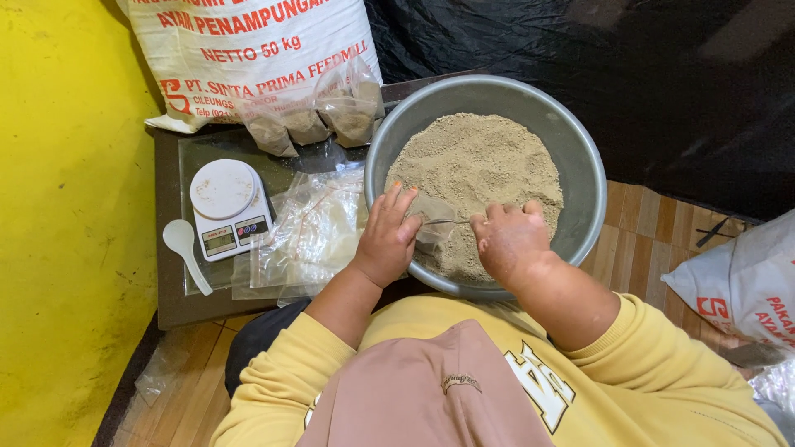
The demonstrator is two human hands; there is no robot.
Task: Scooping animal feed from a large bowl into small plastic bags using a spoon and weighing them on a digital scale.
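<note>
A grey metal basin (571, 157) holds a heap of tan powdery feed (476, 161). My left hand (387, 236) grips one side of a small clear plastic bag (432, 223) at the basin's near edge. My right hand (509, 240) grips the bag's other side, fingers curled, resting on the feed. The bag lies partly in the feed and its inside is hard to see.
On the dark low table (170, 285) sit a white digital scale (228, 207), a white plastic spoon (184, 248), a pile of empty clear bags (310, 236) and three filled bags (310, 120). A large white sack (240, 50) stands behind; another sack (741, 285) lies right. Yellow wall left.
</note>
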